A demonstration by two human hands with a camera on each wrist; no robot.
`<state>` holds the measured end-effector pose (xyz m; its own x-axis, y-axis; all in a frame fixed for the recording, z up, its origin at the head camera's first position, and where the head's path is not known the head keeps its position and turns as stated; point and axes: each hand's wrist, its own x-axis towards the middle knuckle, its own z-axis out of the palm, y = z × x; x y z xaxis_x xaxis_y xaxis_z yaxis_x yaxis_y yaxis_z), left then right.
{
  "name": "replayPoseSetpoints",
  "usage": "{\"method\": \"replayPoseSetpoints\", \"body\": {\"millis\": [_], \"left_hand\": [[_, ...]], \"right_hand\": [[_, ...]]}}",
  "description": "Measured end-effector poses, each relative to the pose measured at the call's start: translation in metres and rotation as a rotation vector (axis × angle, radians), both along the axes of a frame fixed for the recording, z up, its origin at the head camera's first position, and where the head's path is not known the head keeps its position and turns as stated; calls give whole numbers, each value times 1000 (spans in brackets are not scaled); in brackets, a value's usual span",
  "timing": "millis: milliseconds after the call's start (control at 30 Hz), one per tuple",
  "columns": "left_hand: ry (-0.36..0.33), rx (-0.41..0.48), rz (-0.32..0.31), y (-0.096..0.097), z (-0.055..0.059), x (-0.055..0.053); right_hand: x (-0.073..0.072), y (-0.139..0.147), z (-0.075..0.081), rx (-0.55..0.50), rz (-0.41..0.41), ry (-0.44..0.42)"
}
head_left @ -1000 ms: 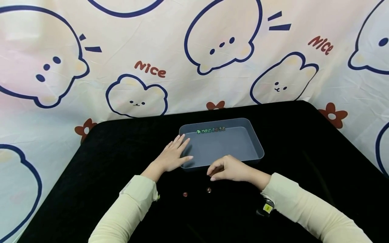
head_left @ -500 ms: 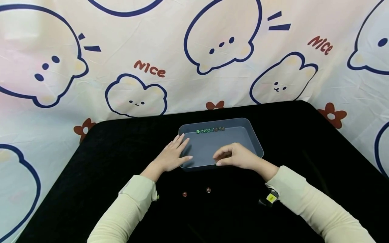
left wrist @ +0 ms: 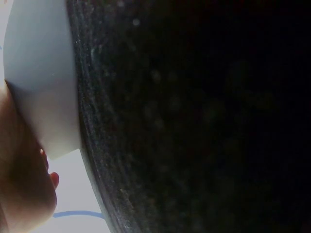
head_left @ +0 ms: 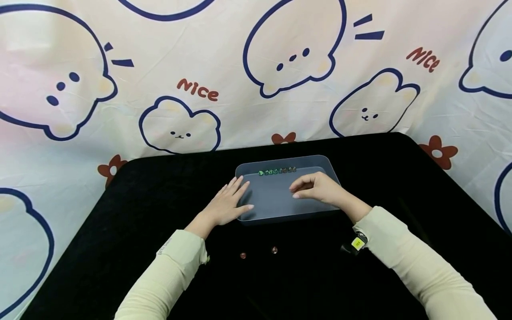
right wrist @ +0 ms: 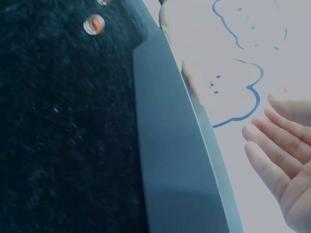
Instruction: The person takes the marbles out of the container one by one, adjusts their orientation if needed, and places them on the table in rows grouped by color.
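A shallow grey-blue tray [head_left: 280, 217] lies on the black cloth. Along its far wall runs a row of several glass marbles [head_left: 276, 171], green at the left and brownish at the right. My left hand [head_left: 224, 205] rests with spread, straight fingers over the tray's left rim. Above the tray's right half, my right hand [head_left: 320, 191] has thumb and fingertips drawn together, pinching what seems to be a small marble, mostly hidden by the fingers. In the right wrist view its fingers [right wrist: 279, 145] curl beyond the tray wall.
Two loose marbles lie on the black cloth in front of the tray: a reddish marble [head_left: 243, 255] and a clear-brown marble [head_left: 274, 250]. A light backdrop [head_left: 240, 111] with bear drawings hangs behind and at the sides of the table.
My right hand has moved from in front of the tray's near rim, forward and slightly right, to above the tray's inside. The left hand has stayed on the rim.
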<state>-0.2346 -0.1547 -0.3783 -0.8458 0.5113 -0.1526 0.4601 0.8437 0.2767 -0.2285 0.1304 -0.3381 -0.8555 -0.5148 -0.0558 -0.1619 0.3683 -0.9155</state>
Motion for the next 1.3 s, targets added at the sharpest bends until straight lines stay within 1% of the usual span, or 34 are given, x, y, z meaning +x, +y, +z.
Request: {"method": "replayPoseSetpoints", "body": {"millis": [267,400,600,733,1000,1167,1300], "left_hand": [[4,1,-3,-1,2,-1],[6,-6,0,0,2,-1],[-4,-2,3,1,2,1],[12,-6,-3,1,0,1],[24,3,-1,0,0,0],[22,4,7,0,-1,0],[20,-3,8,0,-2,0]], "right_hand": [[-11,0,0,20,-59,10],[-16,-1,-1,27,-71,11],[-22,0,-2,45,-92,15],[-24,1,-3,62,-99,17],[-34,3,-4,81,-150,57],[-42,4,-4,94,-155,78],[-46,4,-3,93,-151,117]]}}
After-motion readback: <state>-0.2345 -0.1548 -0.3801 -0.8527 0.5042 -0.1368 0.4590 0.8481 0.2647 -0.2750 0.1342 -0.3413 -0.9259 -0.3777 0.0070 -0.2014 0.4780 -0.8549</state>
